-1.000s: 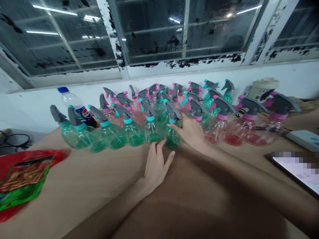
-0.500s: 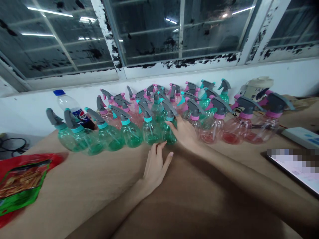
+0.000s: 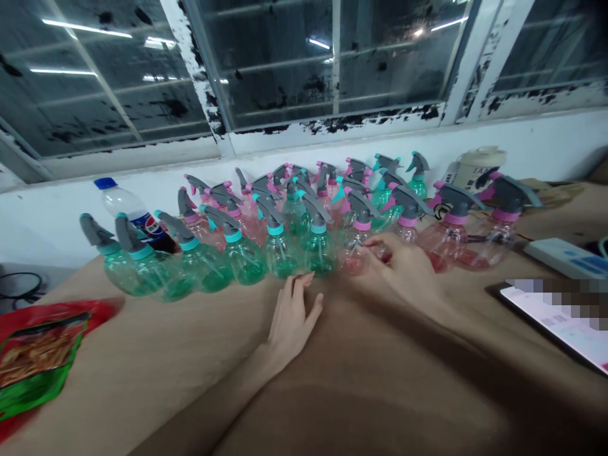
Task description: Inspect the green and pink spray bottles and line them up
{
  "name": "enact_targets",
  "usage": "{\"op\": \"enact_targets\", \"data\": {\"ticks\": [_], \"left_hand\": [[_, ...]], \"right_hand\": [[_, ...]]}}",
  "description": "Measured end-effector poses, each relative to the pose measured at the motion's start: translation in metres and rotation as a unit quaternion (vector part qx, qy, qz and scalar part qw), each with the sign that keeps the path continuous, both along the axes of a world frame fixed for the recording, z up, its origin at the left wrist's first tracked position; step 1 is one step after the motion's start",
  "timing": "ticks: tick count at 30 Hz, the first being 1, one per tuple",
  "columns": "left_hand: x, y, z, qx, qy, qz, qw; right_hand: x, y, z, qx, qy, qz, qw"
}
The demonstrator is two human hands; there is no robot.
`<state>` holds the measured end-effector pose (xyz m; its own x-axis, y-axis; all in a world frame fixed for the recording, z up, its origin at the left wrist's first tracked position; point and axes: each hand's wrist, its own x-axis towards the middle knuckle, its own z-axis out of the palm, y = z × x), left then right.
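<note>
My left hand (image 3: pixel 292 316) rests low over the table with its fingers stretched out and nothing in them. Just beyond its fingertips stand a green spray bottle (image 3: pixel 319 250) and another green spray bottle (image 3: pixel 282 252), both with turquoise collars and grey heads. My right hand (image 3: pixel 403 266) is in front of the pink bottles, thumb and forefinger apart. Its fingertips are at the side of a pink spray bottle (image 3: pixel 353 250); whether they touch it is unclear. The hand partly hides another pink spray bottle (image 3: pixel 408 230) behind it.
Several more spray bottles (image 3: pixel 237 196) crowd behind the front row. A cola bottle (image 3: pixel 137 215) stands at the back left, and a red snack packet (image 3: pixel 42 354) lies near left. To the right are a tub (image 3: pixel 479 168), a white device (image 3: pixel 565 256) and a phone or tablet (image 3: pixel 546 310).
My right hand has let go of the green bottle's neck area and moved right to the pink bottles. My left hand has stayed almost still. The view has shifted slightly.
</note>
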<state>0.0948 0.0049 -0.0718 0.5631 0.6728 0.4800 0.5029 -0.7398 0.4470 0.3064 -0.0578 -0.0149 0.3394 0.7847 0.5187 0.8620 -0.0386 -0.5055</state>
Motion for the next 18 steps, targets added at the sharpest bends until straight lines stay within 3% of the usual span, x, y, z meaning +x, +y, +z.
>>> {"op": "enact_targets", "data": {"ticks": [6,13,18], "left_hand": [[0.0,0.0,0.002,0.004,-0.014,-0.003,1.0],[0.0,-0.001,0.005,0.007,-0.027,-0.018,0.999],[0.0,-0.004,0.004,0.006,-0.026,-0.037,0.999]], "right_hand": [[0.025,0.003,0.003,-0.013,0.004,-0.074,0.997],[0.025,0.033,-0.011,-0.031,0.004,-0.038,0.999],[0.023,0.025,-0.012,-0.039,-0.007,-0.034,0.999]]}}
